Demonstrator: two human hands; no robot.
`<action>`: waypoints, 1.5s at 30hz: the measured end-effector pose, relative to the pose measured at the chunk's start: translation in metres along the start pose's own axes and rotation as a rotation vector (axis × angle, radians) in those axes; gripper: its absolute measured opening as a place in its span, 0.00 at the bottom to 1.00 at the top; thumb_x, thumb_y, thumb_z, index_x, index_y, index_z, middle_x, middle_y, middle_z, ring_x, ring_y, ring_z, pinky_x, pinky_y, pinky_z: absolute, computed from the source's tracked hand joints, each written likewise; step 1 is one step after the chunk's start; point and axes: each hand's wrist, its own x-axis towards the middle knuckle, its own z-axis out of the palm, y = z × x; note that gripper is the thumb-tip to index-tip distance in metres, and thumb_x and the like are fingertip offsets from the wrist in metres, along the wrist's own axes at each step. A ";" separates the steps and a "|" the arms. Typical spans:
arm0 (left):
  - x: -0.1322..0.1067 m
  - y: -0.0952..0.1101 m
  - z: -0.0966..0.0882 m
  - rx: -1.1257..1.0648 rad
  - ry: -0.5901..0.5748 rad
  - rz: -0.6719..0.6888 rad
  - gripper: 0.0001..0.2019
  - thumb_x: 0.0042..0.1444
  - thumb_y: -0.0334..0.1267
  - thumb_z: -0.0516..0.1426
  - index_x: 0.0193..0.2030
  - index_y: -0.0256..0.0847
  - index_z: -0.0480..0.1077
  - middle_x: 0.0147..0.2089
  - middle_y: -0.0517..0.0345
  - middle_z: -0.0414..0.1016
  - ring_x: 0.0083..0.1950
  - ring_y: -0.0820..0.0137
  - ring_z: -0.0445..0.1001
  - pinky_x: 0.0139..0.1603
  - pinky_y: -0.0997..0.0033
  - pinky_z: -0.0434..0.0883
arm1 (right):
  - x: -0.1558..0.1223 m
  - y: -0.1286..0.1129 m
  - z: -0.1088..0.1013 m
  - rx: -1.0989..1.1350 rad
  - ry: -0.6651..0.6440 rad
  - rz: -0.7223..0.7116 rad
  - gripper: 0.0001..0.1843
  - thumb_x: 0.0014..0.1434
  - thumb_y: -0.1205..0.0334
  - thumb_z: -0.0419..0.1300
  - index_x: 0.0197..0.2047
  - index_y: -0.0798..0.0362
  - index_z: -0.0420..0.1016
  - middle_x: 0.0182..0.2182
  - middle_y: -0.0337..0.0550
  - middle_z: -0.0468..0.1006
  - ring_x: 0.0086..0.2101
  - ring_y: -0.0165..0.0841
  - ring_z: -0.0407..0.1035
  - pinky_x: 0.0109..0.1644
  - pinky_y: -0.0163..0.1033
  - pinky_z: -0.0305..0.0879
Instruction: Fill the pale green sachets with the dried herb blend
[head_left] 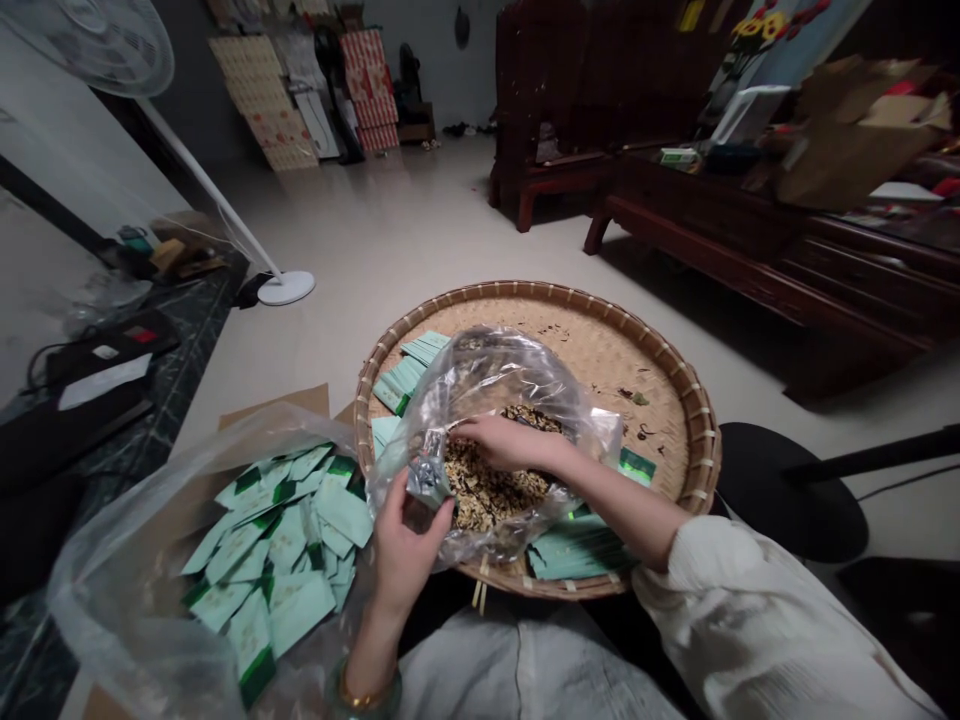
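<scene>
The left hand (405, 548) pinches a small packet (429, 482) between thumb and fingers, the thumb on its near side; the packet's silvery upper part faces up, over the left edge of a clear bag (517, 352). The bag sits wide open on a round woven tray (637, 345), and inside it lies a heap of dried mix (484, 500), pale and dark bits together. The right hand (502, 442) reaches into the bag from the right, its fingers bent down at the mix; whether they have closed on any of it, I cannot tell. Flat green sachets (577, 548) lie on the tray at its near right, beside the bag, and more stacks (401, 382) rest at its left. Left of the tray, a large plastic sack (105, 570) holds a loose pile of filled-looking green pouches (289, 545). Beyond stand a white fan (285, 288) and a dark wooden table (720, 240).
</scene>
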 end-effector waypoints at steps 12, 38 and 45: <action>-0.005 0.001 -0.004 0.015 -0.018 -0.030 0.25 0.47 0.44 0.64 0.51 0.37 0.67 0.49 0.45 0.76 0.50 0.60 0.76 0.54 0.59 0.71 | -0.004 -0.011 -0.004 -0.136 -0.104 -0.010 0.38 0.42 0.77 0.65 0.58 0.52 0.67 0.53 0.53 0.70 0.48 0.42 0.69 0.49 0.42 0.66; -0.007 -0.001 -0.001 0.055 -0.003 0.014 0.24 0.46 0.42 0.63 0.51 0.37 0.68 0.48 0.47 0.77 0.44 0.62 0.78 0.48 0.62 0.74 | -0.027 -0.006 -0.005 0.547 0.113 0.184 0.16 0.45 0.71 0.66 0.40 0.54 0.79 0.39 0.40 0.81 0.42 0.36 0.74 0.49 0.40 0.66; -0.003 0.002 0.004 0.198 0.005 0.159 0.23 0.47 0.39 0.62 0.51 0.38 0.69 0.49 0.46 0.76 0.49 0.59 0.76 0.49 0.60 0.74 | -0.046 -0.009 -0.024 1.079 0.021 0.297 0.16 0.46 0.62 0.69 0.40 0.56 0.77 0.29 0.37 0.78 0.27 0.27 0.72 0.36 0.35 0.69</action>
